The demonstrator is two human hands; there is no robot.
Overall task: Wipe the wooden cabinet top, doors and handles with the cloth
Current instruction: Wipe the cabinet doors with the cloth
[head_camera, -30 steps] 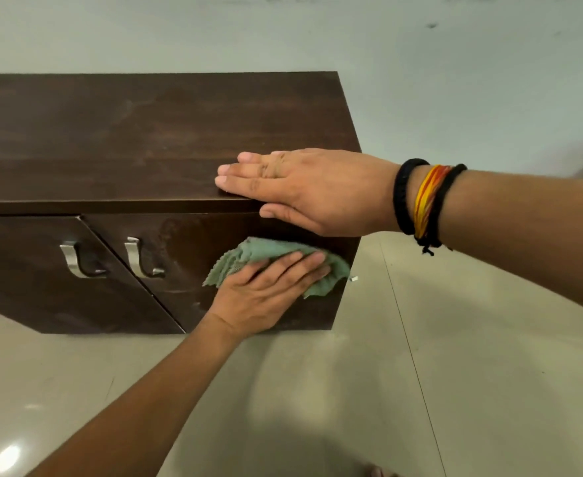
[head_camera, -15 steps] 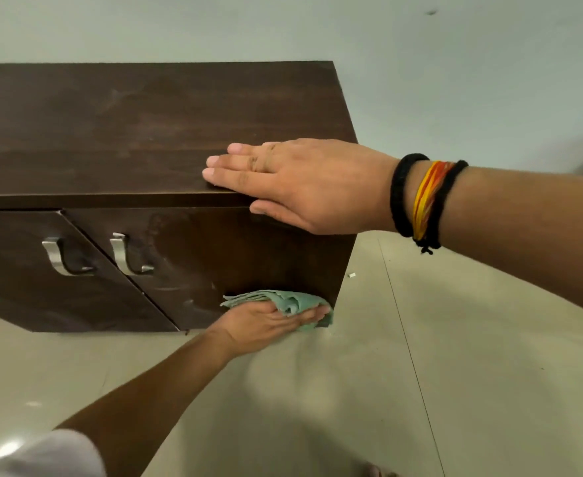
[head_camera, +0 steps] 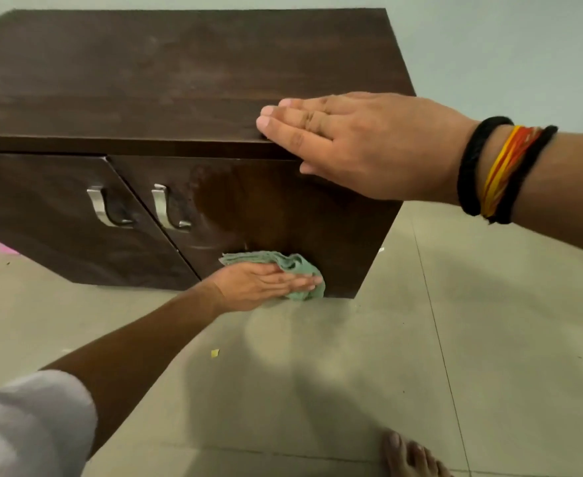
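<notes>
Pale floor tiles (head_camera: 420, 339) and a light wall surround a dark wooden cabinet (head_camera: 179, 80) that stands on the floor, its long axis running left to right across the view, its front facing the person. Two doors (head_camera: 266, 208) are shut; nothing inside shows. Each carries a bent metal handle (head_camera: 169, 210), the pair side by side near the centre seam, at 9 o'clock from the cloth.

A green cloth (head_camera: 293, 266) is bunched low on the right door, close to the bottom edge, its length lying roughly level. The left hand (head_camera: 259, 284) presses it flat against the wood, fingers straight and together, not curled round it. At 12 o'clock from it, the right hand (head_camera: 362, 142) rests palm down on the cabinet top's front right edge, fingers extended and pointing left, thumb hanging over the lip. Black and orange bands (head_camera: 500, 170) ring that wrist. A white sleeve (head_camera: 24, 425) sits at 7 o'clock, bare toes (head_camera: 407, 456) at 5 o'clock, a yellow scrap (head_camera: 215, 353) on the tiles.
</notes>
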